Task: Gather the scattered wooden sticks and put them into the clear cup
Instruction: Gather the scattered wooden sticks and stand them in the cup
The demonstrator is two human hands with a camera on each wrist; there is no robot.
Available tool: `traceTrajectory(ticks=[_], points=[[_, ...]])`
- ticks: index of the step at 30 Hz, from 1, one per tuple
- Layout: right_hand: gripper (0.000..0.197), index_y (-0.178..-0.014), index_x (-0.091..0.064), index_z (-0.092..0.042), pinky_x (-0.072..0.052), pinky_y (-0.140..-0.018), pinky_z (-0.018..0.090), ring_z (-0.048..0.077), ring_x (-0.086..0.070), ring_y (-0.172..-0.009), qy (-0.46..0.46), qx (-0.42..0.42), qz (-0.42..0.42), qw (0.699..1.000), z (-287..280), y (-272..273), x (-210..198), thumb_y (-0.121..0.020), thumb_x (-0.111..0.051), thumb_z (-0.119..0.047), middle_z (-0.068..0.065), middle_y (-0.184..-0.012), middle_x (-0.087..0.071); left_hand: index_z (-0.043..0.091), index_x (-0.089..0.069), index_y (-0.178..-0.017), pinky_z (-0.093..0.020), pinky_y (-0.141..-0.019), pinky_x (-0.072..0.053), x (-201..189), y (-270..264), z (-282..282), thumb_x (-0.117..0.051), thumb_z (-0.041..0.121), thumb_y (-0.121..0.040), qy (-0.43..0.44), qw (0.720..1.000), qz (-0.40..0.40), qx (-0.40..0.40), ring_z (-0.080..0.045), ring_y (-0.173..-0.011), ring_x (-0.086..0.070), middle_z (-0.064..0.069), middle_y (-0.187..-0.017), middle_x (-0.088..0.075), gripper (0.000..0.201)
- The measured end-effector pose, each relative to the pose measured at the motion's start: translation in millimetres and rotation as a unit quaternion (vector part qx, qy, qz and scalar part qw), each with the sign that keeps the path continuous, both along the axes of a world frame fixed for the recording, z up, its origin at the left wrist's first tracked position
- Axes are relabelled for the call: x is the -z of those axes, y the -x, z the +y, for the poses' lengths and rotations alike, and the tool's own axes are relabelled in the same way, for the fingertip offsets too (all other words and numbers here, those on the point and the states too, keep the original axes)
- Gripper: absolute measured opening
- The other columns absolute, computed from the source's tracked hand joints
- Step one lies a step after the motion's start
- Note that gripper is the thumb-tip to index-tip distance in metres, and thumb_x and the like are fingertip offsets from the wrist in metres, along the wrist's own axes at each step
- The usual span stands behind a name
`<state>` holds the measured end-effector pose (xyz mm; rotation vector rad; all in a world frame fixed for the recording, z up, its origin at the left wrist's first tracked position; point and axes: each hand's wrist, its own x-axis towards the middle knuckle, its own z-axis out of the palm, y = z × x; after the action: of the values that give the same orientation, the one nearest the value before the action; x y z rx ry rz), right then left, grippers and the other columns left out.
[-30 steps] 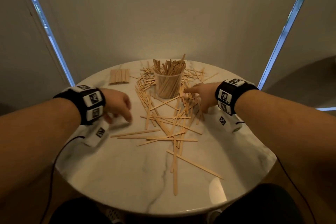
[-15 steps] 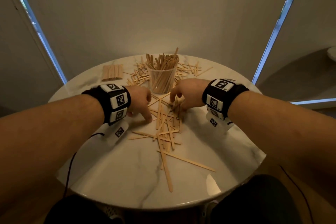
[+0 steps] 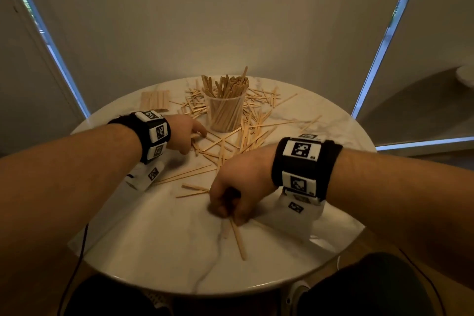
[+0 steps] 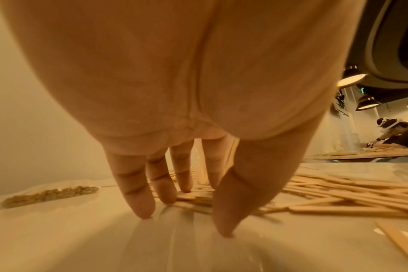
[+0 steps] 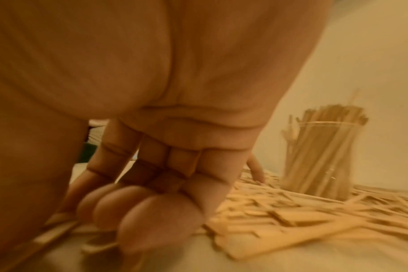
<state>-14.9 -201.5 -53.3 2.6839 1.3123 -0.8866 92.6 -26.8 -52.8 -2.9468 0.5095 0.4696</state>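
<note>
The clear cup [image 3: 225, 114] stands at the back of the round marble table [image 3: 154, 251], packed with upright wooden sticks. Loose sticks [image 3: 246, 133] lie scattered all round it and toward me. My left hand [image 3: 197, 140] is left of the cup, fingers straight, with its fingertips [image 4: 143, 211] on the tabletop at the edge of the pile [image 4: 338, 198]. My right hand [image 3: 227, 213] is nearer to me, fingers curled down onto the long sticks [image 3: 237, 238] at the front. The right wrist view is blurred; the curled fingers [image 5: 133, 208] cover the sticks there, with the cup [image 5: 321, 162] behind.
A neat bundle of short sticks [image 3: 155, 101] lies at the back left, also seen as a flat bundle [image 4: 51, 195] in the left wrist view. Walls close in behind the table. My knees sit under the near table edge [image 3: 230, 290].
My right hand has come back from beside the cup to the long sticks nearest me and curled its fingers on them. My left hand has shifted toward the cup's left side.
</note>
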Motion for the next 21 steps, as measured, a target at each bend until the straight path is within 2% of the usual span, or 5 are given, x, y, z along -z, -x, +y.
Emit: traceTrajectory(ticks=[5,10,13,17,21], points=[[0.017,-0.096,-0.071,-0.035,-0.043,-0.066,0.024,0.002,-0.059,-0.077,-0.011,0.096,-0.051,0.994,-20,-29,-3,-0.084,-0.082,-0.041,-0.017,-0.081,-0.064,0.029,-0.062,-0.140,-0.029,-0.089,-0.049,-2,1,3,-0.079,0.025,-0.087,0.010,1.000,-0.010,-0.004,-0.018,-0.112,-0.061,0.002,-0.135,-0.064,0.056],[0.025,-0.098,-0.070,-0.033,-0.051,-0.073,0.031,0.009,-0.060,-0.083,0.005,0.164,-0.134,0.977,-34,-56,-1,-0.084,-0.078,-0.052,-0.014,-0.088,-0.065,0.024,-0.067,-0.133,-0.030,-0.089,-0.050,-1,3,0,-0.078,0.043,-0.087,0.046,0.999,-0.006,-0.027,-0.016,-0.104,-0.062,0.006,-0.118,-0.068,0.051],[0.029,-0.104,-0.064,-0.035,-0.049,-0.072,0.030,0.012,-0.058,-0.088,0.007,0.190,-0.188,0.964,-45,-67,-2,-0.085,-0.077,-0.052,-0.013,-0.095,-0.062,0.031,-0.054,-0.145,-0.030,-0.094,-0.047,-4,2,8,-0.085,0.055,-0.075,0.092,0.994,0.045,-0.038,-0.014,-0.110,-0.059,0.006,-0.132,-0.063,0.080],[0.074,-0.147,-0.043,-0.039,-0.051,-0.103,0.044,0.022,-0.052,-0.128,0.042,0.203,-0.184,0.961,-66,-79,-8,-0.083,-0.080,-0.033,-0.003,-0.147,-0.048,0.048,-0.014,-0.160,-0.043,-0.107,-0.043,-5,4,26,-0.097,0.051,-0.056,0.018,0.995,0.098,-0.013,-0.024,-0.136,-0.044,0.000,-0.163,-0.031,0.133],[0.100,-0.161,-0.018,-0.043,-0.044,-0.112,0.048,0.026,-0.036,-0.146,0.117,0.162,-0.153,0.968,-66,-83,-2,-0.084,-0.076,-0.017,-0.005,-0.166,-0.025,0.052,0.003,-0.159,-0.048,-0.107,-0.049,1,12,23,-0.098,0.044,-0.055,-0.017,0.995,0.100,0.010,-0.027,-0.138,-0.043,-0.001,-0.162,-0.028,0.145]])
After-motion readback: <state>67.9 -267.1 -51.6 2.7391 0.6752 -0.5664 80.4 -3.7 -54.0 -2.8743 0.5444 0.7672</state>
